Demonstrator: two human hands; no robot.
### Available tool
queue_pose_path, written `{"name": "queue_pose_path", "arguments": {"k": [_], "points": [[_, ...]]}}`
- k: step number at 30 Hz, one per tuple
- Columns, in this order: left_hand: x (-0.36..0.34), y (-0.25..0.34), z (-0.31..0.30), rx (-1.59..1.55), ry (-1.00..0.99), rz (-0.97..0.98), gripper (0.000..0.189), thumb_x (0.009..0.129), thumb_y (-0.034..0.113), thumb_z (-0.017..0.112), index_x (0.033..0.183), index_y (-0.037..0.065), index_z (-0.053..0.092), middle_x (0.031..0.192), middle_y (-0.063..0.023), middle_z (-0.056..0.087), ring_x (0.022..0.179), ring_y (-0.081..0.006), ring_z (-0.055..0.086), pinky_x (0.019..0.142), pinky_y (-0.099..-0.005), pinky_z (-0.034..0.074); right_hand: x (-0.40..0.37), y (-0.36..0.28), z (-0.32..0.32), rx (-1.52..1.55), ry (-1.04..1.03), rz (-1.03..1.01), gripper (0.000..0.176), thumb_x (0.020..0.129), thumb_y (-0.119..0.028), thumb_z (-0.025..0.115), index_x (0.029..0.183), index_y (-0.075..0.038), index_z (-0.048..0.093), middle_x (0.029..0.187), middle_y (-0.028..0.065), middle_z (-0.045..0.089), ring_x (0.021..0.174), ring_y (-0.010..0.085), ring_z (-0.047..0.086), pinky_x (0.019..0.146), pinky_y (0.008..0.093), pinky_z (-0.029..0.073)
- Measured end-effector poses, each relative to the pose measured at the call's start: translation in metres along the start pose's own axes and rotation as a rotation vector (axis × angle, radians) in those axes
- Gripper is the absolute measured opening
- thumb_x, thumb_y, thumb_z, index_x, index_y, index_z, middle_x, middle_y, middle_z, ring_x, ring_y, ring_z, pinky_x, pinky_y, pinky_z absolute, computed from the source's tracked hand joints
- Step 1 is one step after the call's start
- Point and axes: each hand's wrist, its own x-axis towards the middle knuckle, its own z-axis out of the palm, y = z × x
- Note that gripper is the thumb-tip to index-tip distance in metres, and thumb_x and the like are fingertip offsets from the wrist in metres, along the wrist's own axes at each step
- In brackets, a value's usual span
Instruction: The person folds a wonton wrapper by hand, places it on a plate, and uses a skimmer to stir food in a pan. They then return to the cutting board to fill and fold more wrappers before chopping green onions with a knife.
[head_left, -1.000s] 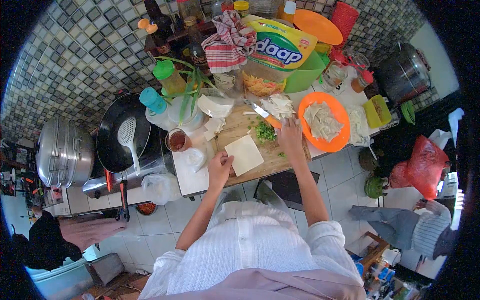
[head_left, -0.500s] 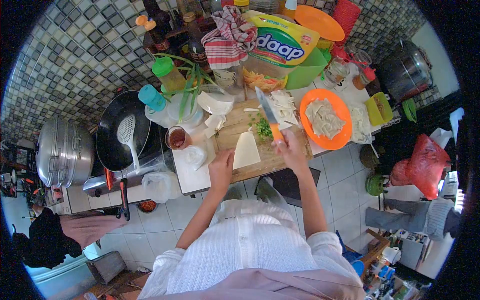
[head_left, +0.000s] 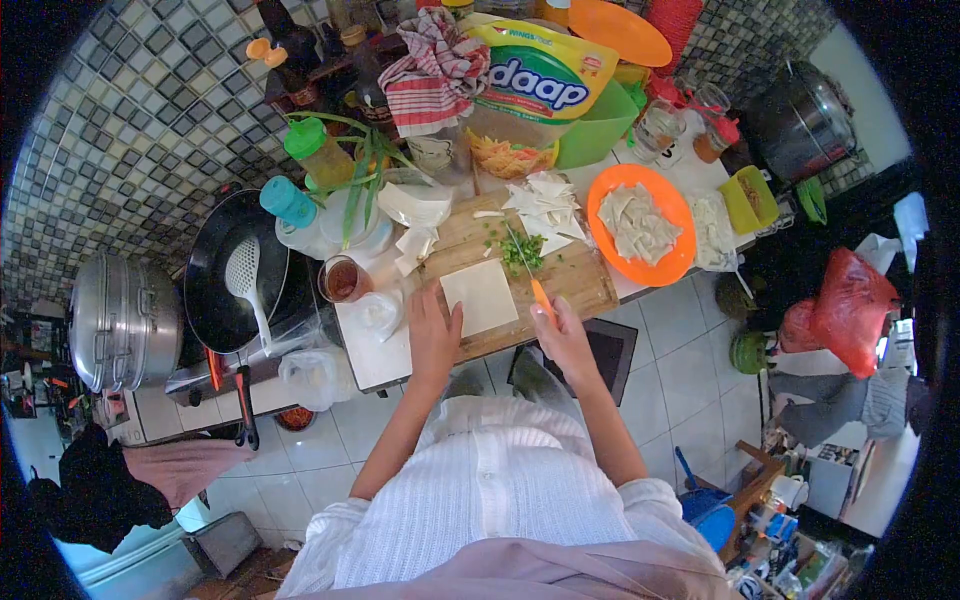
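Note:
A pale square wrapper sheet (head_left: 478, 298) lies flat on the wooden cutting board (head_left: 590, 291). My left hand (head_left: 434, 335) rests at its left edge, fingers stretched out and thumb apart. In my right hand (head_left: 567, 345) is a knife with an orange handle (head_left: 541, 299); its blade points away from me, down at the chopped green onion (head_left: 522, 252). Behind that lie cut white wrapper pieces (head_left: 545, 207). More wrapper pieces (head_left: 640, 222) are heaped on an orange plate (head_left: 686, 232) to the right.
A glass of brown liquid (head_left: 343, 278) and a plastic bag (head_left: 378, 314) stand left of the board. Further left are a black wok (head_left: 205, 290) with a slotted ladle (head_left: 243, 268) and a steel pot (head_left: 125, 325). Shredded orange food (head_left: 510, 157) sits behind the board.
The knife has come down from a raised position to the green onion. My left hand has let go of the wrapper's lifted edge, and the sheet now lies flat.

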Motion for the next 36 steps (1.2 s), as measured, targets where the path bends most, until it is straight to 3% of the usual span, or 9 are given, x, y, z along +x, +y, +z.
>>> {"name": "queue_pose_path", "arguments": {"k": [2, 3, 5, 8, 9, 15, 25, 28, 36], "points": [[0.001, -0.008, 0.003, -0.034, -0.058, 0.066, 0.042, 0.079, 0.013, 0.054, 0.116, -0.001, 0.040, 0.118, -0.0208, 0.042, 0.113, -0.0337, 0.037, 0.091, -0.0412, 0.033, -0.007, 0.016, 0.001, -0.201, 0.118, 0.008, 0.026, 0.086, -0.026, 0.049, 0.082, 0.000, 0.047, 0.058, 0.0085, 0.047, 0.051, 0.0211, 0.049, 0.047, 0.0344, 0.037], [0.000, -0.012, 0.005, -0.067, -0.115, 0.131, 0.044, 0.080, 0.015, 0.052, 0.118, -0.002, 0.038, 0.124, -0.0204, 0.036, 0.120, -0.0344, 0.029, 0.097, -0.0428, 0.027, -0.014, 0.017, 0.004, -0.201, 0.115, 0.010, 0.026, 0.086, -0.026, 0.049, 0.082, 0.000, 0.047, 0.058, 0.0085, 0.047, 0.051, 0.0211, 0.049, 0.047, 0.0344, 0.037], [-0.003, -0.013, 0.013, 0.030, -0.132, 0.143, 0.047, 0.081, 0.018, 0.050, 0.121, -0.001, 0.036, 0.125, -0.0189, 0.036, 0.121, -0.0327, 0.029, 0.098, -0.0448, 0.025, -0.026, 0.012, 0.018, -0.412, 0.161, -0.105, 0.030, 0.087, -0.028, 0.044, 0.083, 0.002, 0.046, 0.058, 0.0209, 0.051, 0.055, 0.0352, 0.055, 0.049, 0.0417, 0.040], [-0.009, -0.013, 0.028, 0.235, -0.164, 0.179, 0.050, 0.083, 0.023, 0.046, 0.126, 0.001, 0.033, 0.129, -0.0150, 0.034, 0.123, -0.0280, 0.028, 0.100, -0.0477, 0.021, -0.035, 0.019, 0.040, -0.670, 0.246, -0.103, 0.024, 0.087, -0.021, 0.044, 0.074, -0.001, 0.044, 0.055, 0.0184, 0.052, 0.047, 0.0329, 0.053, 0.043, 0.0401, 0.038], [-0.012, -0.013, 0.031, 0.344, -0.183, 0.202, 0.051, 0.083, 0.025, 0.044, 0.127, 0.002, 0.032, 0.131, -0.0127, 0.033, 0.125, -0.0249, 0.027, 0.100, -0.0488, 0.018, -0.037, 0.021, 0.045, -0.690, 0.230, -0.047, 0.023, 0.087, -0.021, 0.042, 0.077, 0.000, 0.045, 0.056, 0.0232, 0.050, 0.052, 0.0403, 0.051, 0.045, 0.0440, 0.039], [-0.014, -0.010, 0.028, 0.331, -0.166, 0.182, 0.052, 0.083, 0.028, 0.044, 0.129, 0.005, 0.031, 0.135, -0.0078, 0.030, 0.126, -0.0186, 0.026, 0.102, -0.0463, 0.016, -0.040, 0.019, 0.064, -0.849, 0.221, -0.119, 0.027, 0.087, -0.025, 0.041, 0.080, 0.001, 0.045, 0.050, 0.0213, 0.050, 0.048, 0.0380, 0.053, 0.043, 0.0456, 0.042], [-0.014, -0.012, 0.029, 0.312, -0.160, 0.181, 0.053, 0.084, 0.028, 0.044, 0.130, 0.006, 0.031, 0.136, -0.0079, 0.028, 0.126, -0.0185, 0.026, 0.102, -0.0460, 0.016, -0.039, 0.020, 0.070, -0.883, 0.199, -0.099, 0.028, 0.087, -0.029, 0.039, 0.079, -0.002, 0.043, 0.050, 0.0202, 0.052, 0.048, 0.0383, 0.054, 0.044, 0.0481, 0.044], [-0.014, -0.015, 0.029, 0.301, -0.174, 0.172, 0.050, 0.085, 0.024, 0.041, 0.130, 0.004, 0.029, 0.136, -0.0099, 0.027, 0.126, -0.0201, 0.025, 0.102, -0.0461, 0.016, -0.037, 0.019, 0.070, -0.883, 0.194, -0.083, 0.031, 0.087, -0.027, 0.041, 0.084, 0.003, 0.047, 0.050, 0.0215, 0.051, 0.048, 0.0377, 0.054, 0.043, 0.0453, 0.043], [-0.015, -0.027, 0.028, -0.276, -0.044, -0.051, 0.048, 0.087, 0.008, 0.032, 0.132, -0.002, 0.016, 0.136, -0.0204, 0.018, 0.127, -0.0322, 0.018, 0.103, -0.0436, 0.016, -0.036, 0.023, 0.070, -0.887, 0.177, -0.046, 0.031, 0.088, -0.028, 0.039, 0.082, 0.002, 0.047, 0.052, 0.0222, 0.051, 0.051, 0.0387, 0.054, 0.047, 0.0466, 0.043]]}}
